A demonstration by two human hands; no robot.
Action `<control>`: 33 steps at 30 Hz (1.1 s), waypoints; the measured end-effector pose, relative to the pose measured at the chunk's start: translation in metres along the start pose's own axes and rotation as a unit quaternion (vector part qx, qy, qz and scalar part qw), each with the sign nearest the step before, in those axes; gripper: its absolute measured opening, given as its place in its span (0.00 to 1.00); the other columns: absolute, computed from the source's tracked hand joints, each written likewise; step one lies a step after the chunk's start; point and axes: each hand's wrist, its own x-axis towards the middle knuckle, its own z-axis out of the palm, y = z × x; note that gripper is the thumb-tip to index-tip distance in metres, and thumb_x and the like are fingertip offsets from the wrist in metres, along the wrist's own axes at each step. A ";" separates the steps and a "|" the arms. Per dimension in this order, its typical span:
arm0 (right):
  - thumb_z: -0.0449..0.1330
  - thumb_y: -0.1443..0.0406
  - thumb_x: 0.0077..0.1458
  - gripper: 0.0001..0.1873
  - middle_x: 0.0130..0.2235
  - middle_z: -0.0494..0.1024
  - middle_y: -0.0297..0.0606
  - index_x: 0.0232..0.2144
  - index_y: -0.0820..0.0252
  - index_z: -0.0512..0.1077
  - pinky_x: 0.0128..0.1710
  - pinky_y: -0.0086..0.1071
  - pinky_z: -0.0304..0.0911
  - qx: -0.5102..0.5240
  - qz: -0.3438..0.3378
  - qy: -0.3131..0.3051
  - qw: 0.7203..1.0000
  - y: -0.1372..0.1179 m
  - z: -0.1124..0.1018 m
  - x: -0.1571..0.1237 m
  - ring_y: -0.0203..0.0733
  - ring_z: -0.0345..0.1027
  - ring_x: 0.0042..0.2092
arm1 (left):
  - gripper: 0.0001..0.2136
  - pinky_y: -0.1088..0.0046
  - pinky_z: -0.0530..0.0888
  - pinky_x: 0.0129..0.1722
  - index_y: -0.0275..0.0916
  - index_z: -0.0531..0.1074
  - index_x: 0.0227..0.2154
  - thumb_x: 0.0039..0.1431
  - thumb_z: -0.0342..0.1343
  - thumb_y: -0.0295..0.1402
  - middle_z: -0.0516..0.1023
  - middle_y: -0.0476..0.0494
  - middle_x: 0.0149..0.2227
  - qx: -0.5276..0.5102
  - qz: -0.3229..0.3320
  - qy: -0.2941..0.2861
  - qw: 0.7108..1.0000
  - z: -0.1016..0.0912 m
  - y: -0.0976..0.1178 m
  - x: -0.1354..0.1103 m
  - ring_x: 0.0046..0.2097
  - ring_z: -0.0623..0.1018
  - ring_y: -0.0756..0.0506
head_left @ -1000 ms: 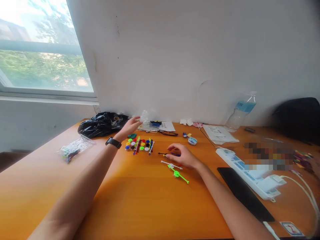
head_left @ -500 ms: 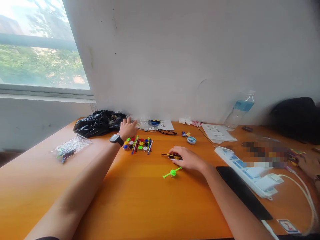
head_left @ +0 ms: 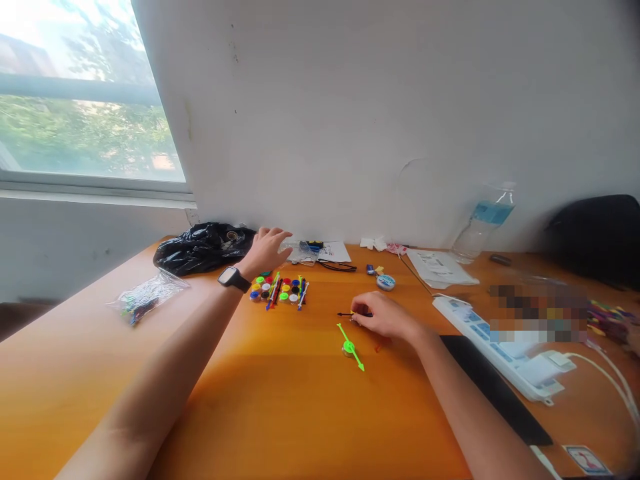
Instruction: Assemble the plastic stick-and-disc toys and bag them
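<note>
My left hand [head_left: 270, 251], with a dark watch on its wrist, is raised over the back of the table. Its fingers are spread and hold nothing. Below it lie several coloured round caps [head_left: 285, 289] in rows, with thin arrow-shaped plastic pointers [head_left: 273, 291] across them. My right hand [head_left: 377, 313] is closed low over the table, its fingertips on a black arrow spinner [head_left: 345, 314] whose tip sticks out to the left. The rest of that piece is hidden. Just in front stands a green arrow spinner [head_left: 349, 347] on a clear round base.
A black plastic bag [head_left: 200, 250] and a clear bag of parts [head_left: 147, 298] lie left. On the right are a white power strip [head_left: 493, 347], a black flat slab [head_left: 495, 393], a bottle [head_left: 483, 223] and papers [head_left: 440, 267]. A round blue-and-white container [head_left: 385, 283] sits behind my right hand.
The green pointer has turned on its base. My left hand has lifted and moved slightly right. The yellow and white pieces at my right fingertips no longer show; the black arrow does.
</note>
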 end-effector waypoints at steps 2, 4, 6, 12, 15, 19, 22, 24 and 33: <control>0.61 0.60 0.60 0.08 0.35 0.81 0.38 0.32 0.56 0.77 0.34 0.33 0.61 -0.002 -0.011 0.025 1.000 -0.004 0.001 0.002 0.42 0.72 0.35 | 0.21 0.55 0.71 0.56 0.41 0.77 0.56 0.68 0.49 0.43 0.80 0.37 0.53 -0.027 0.043 -0.017 0.999 -0.003 0.003 0.002 0.53 0.74 0.33; 0.60 0.60 0.62 0.08 0.37 0.81 0.38 0.35 0.55 0.78 0.36 0.34 0.62 0.011 -0.030 0.068 0.997 -0.009 -0.002 0.004 0.43 0.72 0.37 | 0.18 0.62 0.72 0.53 0.42 0.80 0.51 0.68 0.48 0.40 0.82 0.40 0.48 -0.040 0.084 -0.060 0.994 -0.001 0.005 0.003 0.49 0.77 0.38; 0.60 0.60 0.63 0.09 0.39 0.80 0.39 0.36 0.55 0.78 0.38 0.34 0.63 0.031 -0.049 0.119 0.991 -0.015 -0.008 0.007 0.43 0.72 0.39 | 0.16 0.63 0.72 0.53 0.46 0.82 0.47 0.67 0.49 0.37 0.83 0.43 0.48 -0.026 0.101 -0.104 0.989 0.006 0.004 0.001 0.50 0.77 0.39; 0.60 0.56 0.64 0.11 0.35 0.80 0.37 0.35 0.56 0.77 0.36 0.34 0.62 0.057 -0.051 0.154 0.985 -0.021 -0.019 0.017 0.42 0.71 0.36 | 0.16 0.42 0.62 0.59 0.51 0.82 0.44 0.68 0.47 0.37 0.80 0.41 0.51 0.050 0.034 -0.106 0.993 0.038 -0.011 -0.013 0.60 0.67 0.30; 0.60 0.58 0.63 0.10 0.33 0.80 0.36 0.33 0.56 0.76 0.32 0.33 0.60 0.044 -0.023 0.083 0.995 -0.014 -0.015 0.017 0.41 0.71 0.34 | 0.19 0.34 0.57 0.61 0.51 0.79 0.52 0.70 0.44 0.40 0.77 0.39 0.56 0.071 -0.004 -0.099 0.992 0.047 -0.024 -0.016 0.65 0.61 0.26; 0.61 0.61 0.60 0.08 0.32 0.81 0.36 0.30 0.57 0.75 0.30 0.31 0.58 0.008 0.025 0.018 0.999 -0.004 -0.007 0.014 0.41 0.72 0.32 | 0.23 0.33 0.50 0.65 0.49 0.71 0.63 0.73 0.40 0.43 0.66 0.37 0.68 0.092 -0.036 -0.083 0.992 0.052 -0.032 -0.017 0.71 0.52 0.24; 0.61 0.61 0.59 0.08 0.33 0.82 0.38 0.29 0.57 0.75 0.29 0.31 0.57 -0.014 0.048 0.015 0.999 -0.002 -0.006 0.013 0.41 0.72 0.32 | 0.24 0.38 0.52 0.67 0.49 0.68 0.66 0.73 0.41 0.44 0.63 0.38 0.70 0.095 -0.032 -0.072 0.992 0.051 -0.031 -0.015 0.72 0.52 0.24; 0.60 0.60 0.60 0.10 0.33 0.83 0.39 0.29 0.57 0.77 0.30 0.32 0.57 -0.016 0.047 0.021 0.999 -0.002 -0.009 0.013 0.42 0.73 0.33 | 0.23 0.39 0.54 0.67 0.51 0.67 0.66 0.72 0.44 0.45 0.64 0.39 0.70 0.083 -0.028 -0.068 0.994 0.050 -0.030 -0.013 0.72 0.53 0.25; 0.57 0.54 0.62 0.15 0.32 0.81 0.38 0.31 0.57 0.76 0.31 0.33 0.58 0.005 0.050 0.059 0.997 0.006 -0.020 0.006 0.42 0.71 0.33 | 0.23 0.39 0.60 0.64 0.52 0.68 0.65 0.69 0.49 0.46 0.65 0.40 0.69 0.048 -0.006 -0.095 0.994 0.051 -0.032 -0.010 0.71 0.55 0.24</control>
